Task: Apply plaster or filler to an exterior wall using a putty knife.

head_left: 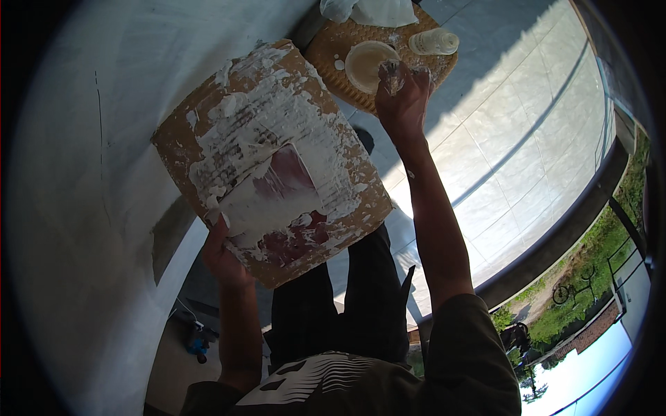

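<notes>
My left hand (pixel 225 256) grips the lower left edge of a square tan board (pixel 182 149), thumb over its face. Thick white paste (pixel 305 97) is smeared unevenly across the board. Dark reddish smooth patches (pixel 286 173) show through the paste toward its lower part. My right hand (pixel 406 100) reaches forward over a woven stool (pixel 333 52), beside a round tub (pixel 368 62) with pale contents. Its fingers are closed around something small and shiny that I cannot make out. A whitish clear bottle (pixel 433 41) lies on the stool just beyond that hand.
White plastic bags (pixel 374 12) sit at the stool's far end. A pale wall (pixel 76 194) rises close on the left. Sunlit tiled floor (pixel 513 152) stretches to the right, ending at a dark ledge (pixel 541 263) with grass (pixel 590 270) outside. A small blue object (pixel 199 347) lies at lower left.
</notes>
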A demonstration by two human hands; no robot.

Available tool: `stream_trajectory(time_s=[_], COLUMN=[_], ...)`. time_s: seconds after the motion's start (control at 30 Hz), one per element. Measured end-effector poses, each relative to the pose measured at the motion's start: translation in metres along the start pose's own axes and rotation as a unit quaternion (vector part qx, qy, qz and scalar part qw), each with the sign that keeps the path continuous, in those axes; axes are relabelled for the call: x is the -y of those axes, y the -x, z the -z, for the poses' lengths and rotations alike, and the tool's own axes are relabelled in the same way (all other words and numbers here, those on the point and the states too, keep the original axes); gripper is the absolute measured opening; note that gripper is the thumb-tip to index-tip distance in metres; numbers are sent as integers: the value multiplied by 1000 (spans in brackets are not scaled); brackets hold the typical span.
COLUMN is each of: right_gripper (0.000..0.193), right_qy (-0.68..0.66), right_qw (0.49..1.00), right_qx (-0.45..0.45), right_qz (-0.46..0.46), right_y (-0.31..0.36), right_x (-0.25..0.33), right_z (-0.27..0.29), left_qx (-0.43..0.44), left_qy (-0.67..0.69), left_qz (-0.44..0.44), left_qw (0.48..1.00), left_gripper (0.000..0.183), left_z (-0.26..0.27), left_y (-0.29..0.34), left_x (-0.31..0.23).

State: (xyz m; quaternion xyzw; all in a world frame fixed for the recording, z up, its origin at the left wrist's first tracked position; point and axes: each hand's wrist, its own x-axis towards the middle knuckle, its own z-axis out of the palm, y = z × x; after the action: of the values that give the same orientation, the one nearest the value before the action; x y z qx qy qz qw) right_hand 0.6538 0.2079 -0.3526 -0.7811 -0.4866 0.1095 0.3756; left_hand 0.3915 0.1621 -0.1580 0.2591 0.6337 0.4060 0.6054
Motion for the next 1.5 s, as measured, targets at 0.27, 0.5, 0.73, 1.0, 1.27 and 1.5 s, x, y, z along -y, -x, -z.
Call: stream_trajectory(time_s=[0.27, 0.5, 0.73, 1.0, 1.27, 1.5], right_gripper=[16, 19, 24, 23, 24, 26], right_qy=[19, 13, -6, -33, -12, -58], right_qw=[1000, 1000, 999, 998, 996, 996], right_qx=[13, -13, -43, -56, -82, -62], right_qz=[13, 3, 27, 16, 20, 14], right_y=[5, 3, 0, 1, 2, 0], right_x=[8, 11, 9, 9, 10, 10], right_z=[-3, -2, -4, -4, -2, -7], left_qx=[20, 18, 2, 24, 20, 30], left_qy=[57, 55, 38, 50, 21, 47], left_qz=[1, 5, 6, 11, 25, 39], left_qw=[998, 998, 999, 998, 999, 998], left_gripper=[39, 38, 40, 40, 43, 41], left_z=[1, -1, 2, 6, 4, 2], left_y=[1, 0, 0, 0, 0, 2], left_x=[-1, -3, -2, -2, -5, -9])
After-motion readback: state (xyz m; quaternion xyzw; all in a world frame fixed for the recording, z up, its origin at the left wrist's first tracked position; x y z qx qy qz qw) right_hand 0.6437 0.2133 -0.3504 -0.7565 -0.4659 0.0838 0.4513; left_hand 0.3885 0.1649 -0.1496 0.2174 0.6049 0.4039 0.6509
